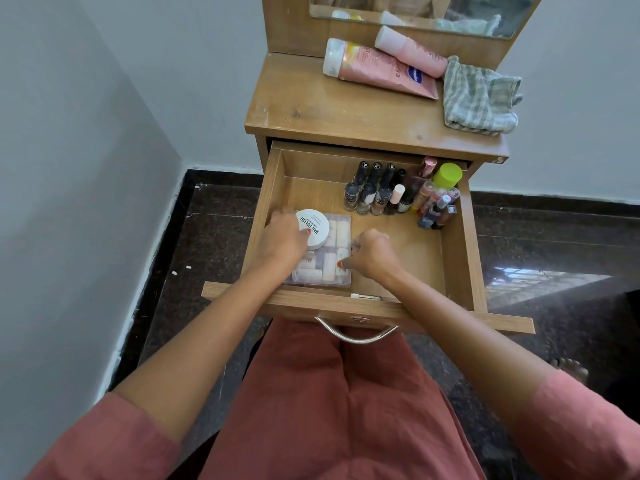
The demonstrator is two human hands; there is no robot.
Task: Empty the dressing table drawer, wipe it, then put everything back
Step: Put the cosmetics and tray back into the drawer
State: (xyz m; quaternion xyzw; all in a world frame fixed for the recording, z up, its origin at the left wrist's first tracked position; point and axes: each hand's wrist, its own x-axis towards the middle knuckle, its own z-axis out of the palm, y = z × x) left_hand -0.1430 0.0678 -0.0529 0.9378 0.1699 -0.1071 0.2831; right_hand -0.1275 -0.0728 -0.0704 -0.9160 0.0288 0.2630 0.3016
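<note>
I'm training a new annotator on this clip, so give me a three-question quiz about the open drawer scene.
1. True or false: the checked cloth lies inside the drawer.
2. The left hand grips: A) the white NAIL POLISH tub, B) a comb, C) the cloth.
3. What does the right hand pinch?
Key: 1 false, it lies on the tabletop; 2 A; 3 the clear plastic case, at its edge.

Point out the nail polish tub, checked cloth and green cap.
nail polish tub [313,227], head view, its lid.
checked cloth [479,98], head view, its middle.
green cap [447,174], head view, its top.
</note>
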